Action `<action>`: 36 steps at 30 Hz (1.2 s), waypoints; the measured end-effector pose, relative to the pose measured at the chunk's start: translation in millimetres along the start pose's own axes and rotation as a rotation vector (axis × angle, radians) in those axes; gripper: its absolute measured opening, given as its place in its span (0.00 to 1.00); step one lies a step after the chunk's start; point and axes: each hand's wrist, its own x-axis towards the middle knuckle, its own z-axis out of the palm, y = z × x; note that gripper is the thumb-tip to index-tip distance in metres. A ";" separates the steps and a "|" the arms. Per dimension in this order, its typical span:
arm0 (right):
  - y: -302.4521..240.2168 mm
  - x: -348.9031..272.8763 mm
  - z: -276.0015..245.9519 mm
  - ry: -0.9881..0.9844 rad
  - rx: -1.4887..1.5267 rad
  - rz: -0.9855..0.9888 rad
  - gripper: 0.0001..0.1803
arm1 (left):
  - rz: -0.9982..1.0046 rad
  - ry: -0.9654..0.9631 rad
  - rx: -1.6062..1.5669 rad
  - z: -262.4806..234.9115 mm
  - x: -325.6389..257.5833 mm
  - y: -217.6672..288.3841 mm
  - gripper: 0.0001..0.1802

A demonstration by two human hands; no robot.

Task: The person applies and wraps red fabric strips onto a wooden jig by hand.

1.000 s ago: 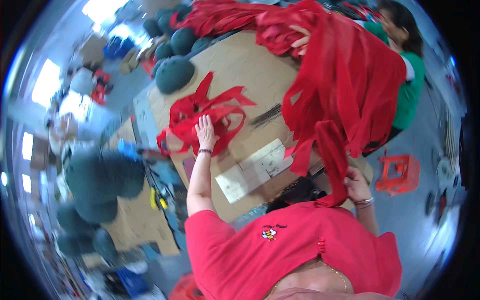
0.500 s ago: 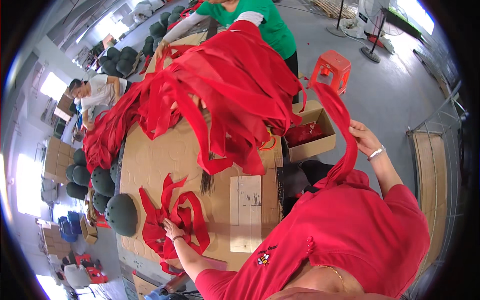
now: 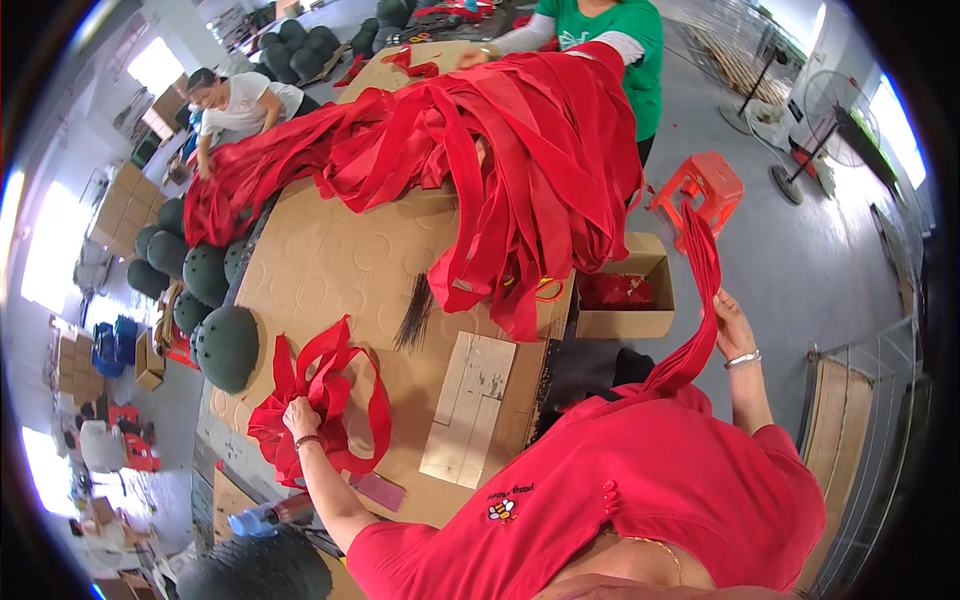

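My left hand (image 3: 300,420) is closed on a loose bundle of red fabric strips (image 3: 345,385) lying in loops on the cardboard-covered table (image 3: 320,240). Out to the right, my right hand (image 3: 735,325) grips a long bunch of red strips (image 3: 703,265), gathered into narrow folds; its lower end lies against my red shirt. Some right-hand fingers are hidden behind this bunch. Across the far half of the table spreads a large heap of red strips (image 3: 540,150). Orange-handled scissors (image 3: 548,290) lie partly under its near edge.
A wooden board (image 3: 468,410) and dark bristles (image 3: 415,315) lie on the table. Dark green helmets (image 3: 226,348) line its left edge. An open carton (image 3: 625,320) and a red stool (image 3: 705,190) are at right. Two people stand by the heap, one in green (image 3: 645,90), one in white (image 3: 240,105).
The view has shifted. My left fingers, earlier laid on the small bundle, are now closed on it. The bunch at my right hand looks narrower. The green-clad person's arm has moved off the heap's left side.
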 end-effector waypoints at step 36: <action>26.0 84.3 -66.7 -0.113 0.255 0.109 0.21 | 0.018 -0.152 -0.291 -107.5 -95.5 45.7 0.24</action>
